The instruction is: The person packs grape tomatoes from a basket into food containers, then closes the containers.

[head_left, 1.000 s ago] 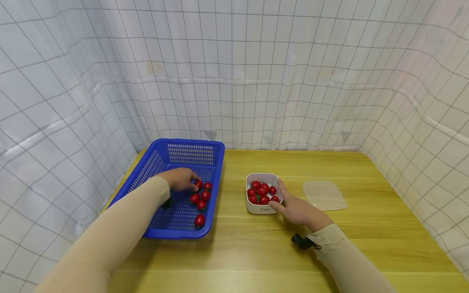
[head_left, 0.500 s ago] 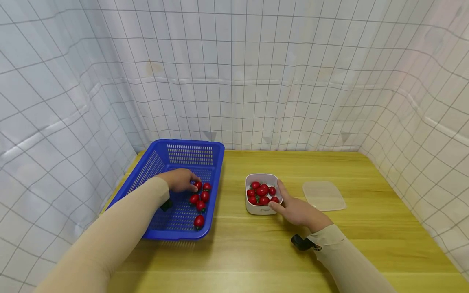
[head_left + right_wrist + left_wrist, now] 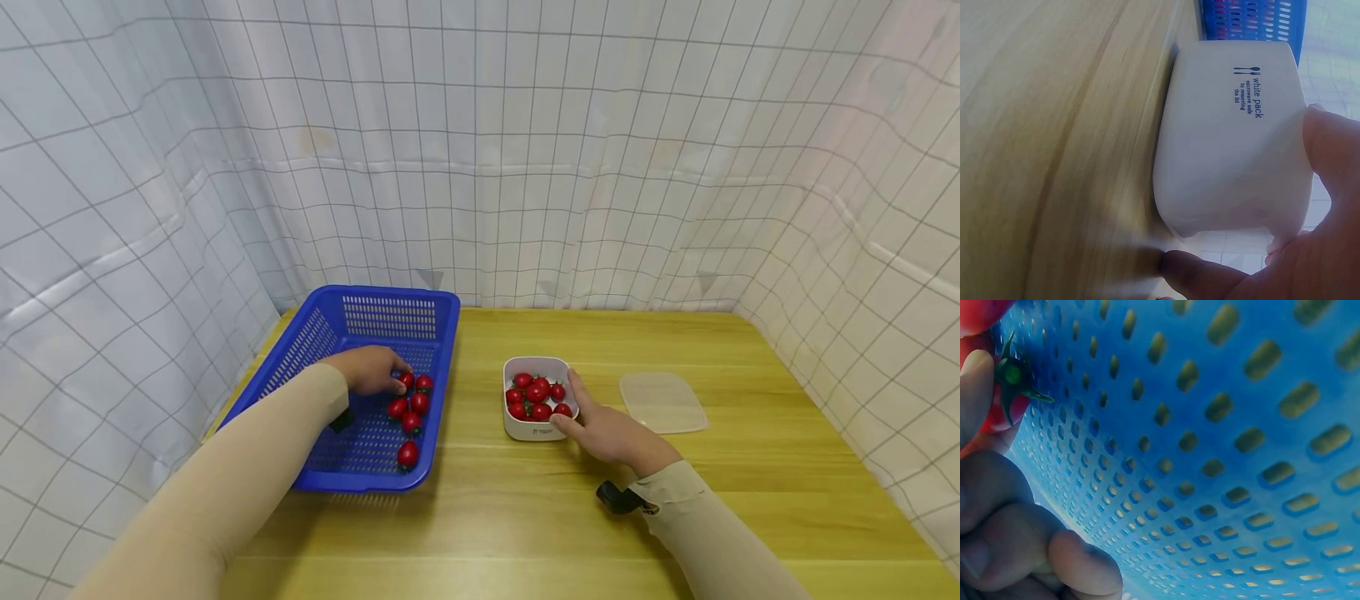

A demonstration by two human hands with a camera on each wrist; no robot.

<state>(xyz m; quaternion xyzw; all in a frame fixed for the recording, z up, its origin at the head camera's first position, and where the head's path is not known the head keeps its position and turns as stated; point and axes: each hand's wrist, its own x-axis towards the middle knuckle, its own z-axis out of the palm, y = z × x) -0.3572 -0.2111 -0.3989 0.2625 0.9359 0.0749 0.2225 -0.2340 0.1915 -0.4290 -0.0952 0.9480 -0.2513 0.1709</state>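
My left hand (image 3: 366, 369) reaches down into the blue plastic basket (image 3: 452, 333) and pinches a red cherry tomato (image 3: 407, 381) between thumb and fingers. In the left wrist view that tomato (image 3: 1015, 412) shows its green star-shaped stem cap, and the other fingers are curled below it. Several more cherry tomatoes (image 3: 411, 422) lie along the basket's right side. My right hand (image 3: 611, 432) holds the right side of a white square food container (image 3: 528, 431), thumb at the near rim and fingers along its side. Several cherry tomatoes (image 3: 537, 389) fill the container's bottom.
A translucent flat lid (image 3: 662, 402) lies on the wooden table (image 3: 480, 517), right of the container. Grid-patterned white curtains (image 3: 525, 167) enclose the table at the back and both sides. Bare wood separates the basket and container.
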